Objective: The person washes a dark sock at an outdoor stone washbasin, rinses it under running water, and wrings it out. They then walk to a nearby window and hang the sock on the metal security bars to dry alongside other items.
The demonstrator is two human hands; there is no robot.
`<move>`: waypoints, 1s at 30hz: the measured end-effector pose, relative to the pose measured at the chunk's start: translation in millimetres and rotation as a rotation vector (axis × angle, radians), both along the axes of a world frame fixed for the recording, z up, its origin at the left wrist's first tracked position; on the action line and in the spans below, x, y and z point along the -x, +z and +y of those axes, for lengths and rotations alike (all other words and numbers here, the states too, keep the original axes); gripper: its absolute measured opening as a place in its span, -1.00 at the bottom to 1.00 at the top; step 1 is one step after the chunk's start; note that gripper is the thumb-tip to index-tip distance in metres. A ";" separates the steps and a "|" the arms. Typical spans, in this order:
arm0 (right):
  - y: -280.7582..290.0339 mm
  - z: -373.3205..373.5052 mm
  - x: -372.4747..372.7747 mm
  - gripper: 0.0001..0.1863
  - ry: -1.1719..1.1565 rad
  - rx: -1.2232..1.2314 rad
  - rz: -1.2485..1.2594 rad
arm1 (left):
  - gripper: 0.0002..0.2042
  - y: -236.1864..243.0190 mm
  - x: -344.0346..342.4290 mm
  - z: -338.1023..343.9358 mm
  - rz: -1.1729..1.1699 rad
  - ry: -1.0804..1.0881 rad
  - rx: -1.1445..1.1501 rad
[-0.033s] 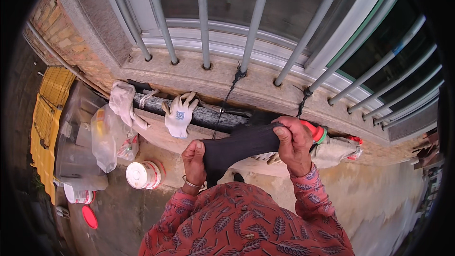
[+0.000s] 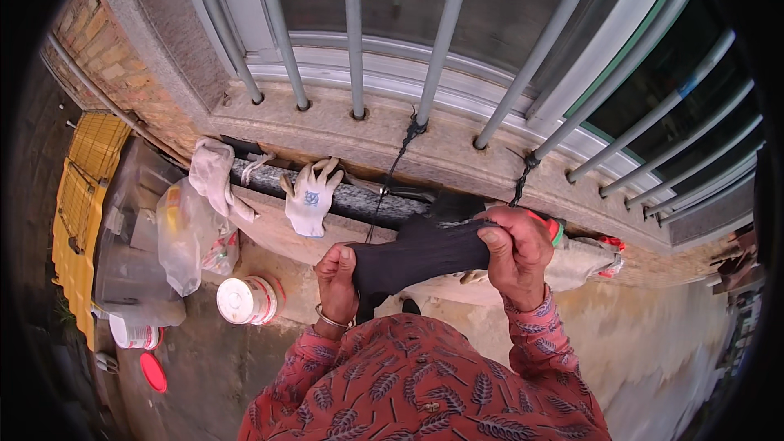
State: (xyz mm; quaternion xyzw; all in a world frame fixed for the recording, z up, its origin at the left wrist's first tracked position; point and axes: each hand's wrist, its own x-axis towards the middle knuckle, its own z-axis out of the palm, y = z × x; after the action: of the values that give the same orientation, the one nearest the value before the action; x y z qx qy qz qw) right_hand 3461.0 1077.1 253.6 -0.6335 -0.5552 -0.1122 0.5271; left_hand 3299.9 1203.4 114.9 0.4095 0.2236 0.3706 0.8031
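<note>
Both hands grip a black cloth (image 2: pixel 425 253), stretched taut between them: left hand (image 2: pixel 339 278) pinches its lower end, right hand (image 2: pixel 516 251) its upper end (fingers closed). Cloth sits just below the sill (image 2: pixel 327 126); white glove (image 2: pixel 310 196) hangs nearby.

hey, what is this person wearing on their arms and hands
Both arms wear long sleeves of reddish-pink cloth printed with dark leaf sprigs, cuffs reaching the wrists. The left hand is bare, with a thin metal bangle at its wrist. The right hand is bare, no glove.
</note>
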 end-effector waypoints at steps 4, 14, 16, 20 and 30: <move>-39.1 17.0 31.1 -0.85 0.264 0.430 0.346 | -0.78 -44.9 -4.8 -9.0 0.176 -0.152 -0.185; -57.4 40.4 42.1 -0.87 0.282 0.445 0.148 | -0.74 -98.0 40.7 19.4 0.243 0.021 -0.183; -60.8 45.3 49.5 -0.88 0.266 0.409 0.215 | -0.74 -119.2 52.1 22.1 0.238 -0.015 -0.201; -90.2 61.3 63.2 -0.87 0.368 0.531 0.285 | -0.79 -150.0 65.3 39.1 0.288 -0.169 -0.010; -112.9 79.7 87.4 -0.86 0.366 0.679 0.290 | -0.52 -195.8 22.0 133.5 0.333 0.102 0.624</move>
State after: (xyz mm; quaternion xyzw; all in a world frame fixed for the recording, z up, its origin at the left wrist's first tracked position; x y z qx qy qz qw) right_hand 3373.6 1156.8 140.6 -0.6715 -0.5841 0.2636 0.3722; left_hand 3277.9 1336.9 -80.9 0.1877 0.4740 0.2520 0.8225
